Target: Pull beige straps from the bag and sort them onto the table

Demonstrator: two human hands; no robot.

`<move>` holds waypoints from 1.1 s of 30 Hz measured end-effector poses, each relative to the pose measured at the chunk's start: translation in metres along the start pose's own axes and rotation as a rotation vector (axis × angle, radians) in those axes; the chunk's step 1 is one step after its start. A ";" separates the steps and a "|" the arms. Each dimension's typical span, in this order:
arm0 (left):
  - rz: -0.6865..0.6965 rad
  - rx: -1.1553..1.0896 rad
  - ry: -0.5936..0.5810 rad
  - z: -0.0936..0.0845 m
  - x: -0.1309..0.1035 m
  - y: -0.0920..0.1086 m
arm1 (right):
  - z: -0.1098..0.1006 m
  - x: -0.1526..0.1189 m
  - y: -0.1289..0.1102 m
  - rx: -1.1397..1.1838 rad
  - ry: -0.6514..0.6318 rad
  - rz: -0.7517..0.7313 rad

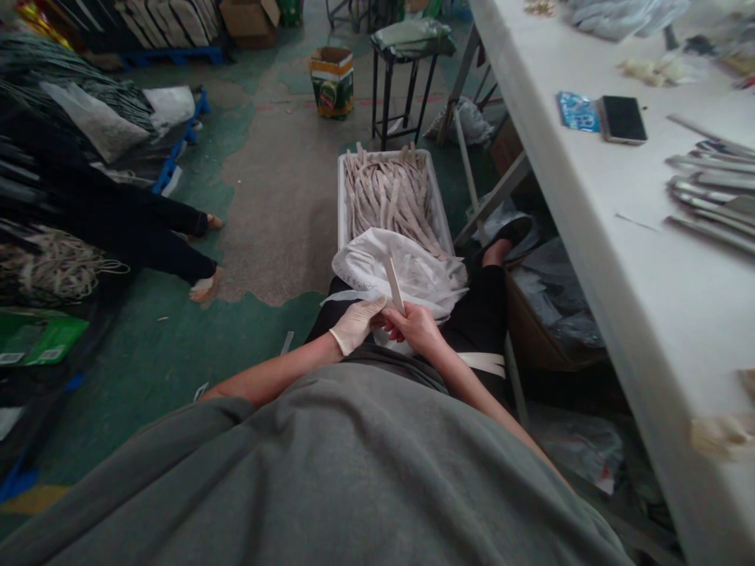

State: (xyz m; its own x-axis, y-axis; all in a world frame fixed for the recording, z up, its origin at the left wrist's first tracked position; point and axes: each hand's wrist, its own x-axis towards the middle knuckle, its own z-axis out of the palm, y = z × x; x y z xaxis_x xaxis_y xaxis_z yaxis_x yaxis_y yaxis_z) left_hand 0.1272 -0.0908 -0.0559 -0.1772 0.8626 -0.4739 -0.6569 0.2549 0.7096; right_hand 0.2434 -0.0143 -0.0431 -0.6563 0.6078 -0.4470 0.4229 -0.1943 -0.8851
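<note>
My left hand (355, 325), in a pale glove, is closed with its fingertips against my right hand; what lies in its fingers is hidden. My bare right hand (418, 327) is wrapped round a flat, pale strip (393, 283), whose free end points up and away from me. Beneath and beyond both hands, a white plastic bag (406, 259) spreads over my lap. Past the bag, a white crate (342, 196) holds many long beige fabric-like strips (392, 192). The bag overlaps the crate's near end.
To the right runs a long white table (590, 236) with a dark phone-like box (624, 119), a blue packet (578, 111) and metal pieces (713, 192). A stool (406, 55) and an open carton (332, 86) stand ahead. Another person's legs (171, 228) are at left.
</note>
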 end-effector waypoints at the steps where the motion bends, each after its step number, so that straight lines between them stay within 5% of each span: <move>1: 0.006 0.009 0.014 0.000 0.000 0.000 | 0.000 0.000 -0.002 -0.003 -0.010 0.012; 6: 0.006 -0.069 0.194 -0.007 0.004 0.009 | -0.023 -0.016 -0.008 -0.111 -0.137 0.003; 9: -0.024 -0.154 0.283 -0.011 0.004 0.015 | -0.049 -0.031 -0.008 -0.274 -0.099 -0.030; 12: -0.104 -0.146 0.216 -0.007 0.000 0.010 | -0.058 -0.033 -0.012 -0.429 -0.053 -0.046; 17: -0.073 -0.091 0.068 0.007 -0.003 0.001 | -0.040 -0.017 -0.030 -0.451 -0.031 -0.126; 24: -0.060 -0.284 0.253 -0.011 0.004 0.032 | -0.082 -0.042 -0.032 -0.430 -0.055 -0.131; 30: -0.106 -0.217 0.074 0.007 -0.005 0.010 | -0.047 -0.024 -0.041 -0.670 0.054 -0.177; 33: -0.047 -0.225 0.125 0.001 -0.004 0.014 | -0.045 -0.024 -0.039 -0.657 -0.006 -0.172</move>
State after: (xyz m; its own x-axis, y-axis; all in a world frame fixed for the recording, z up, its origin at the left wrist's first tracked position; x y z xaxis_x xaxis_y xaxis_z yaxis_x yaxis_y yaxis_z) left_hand 0.1197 -0.0900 -0.0435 -0.2223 0.7878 -0.5745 -0.8104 0.1783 0.5581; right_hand 0.2703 0.0133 0.0079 -0.7506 0.5839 -0.3093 0.6031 0.4139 -0.6819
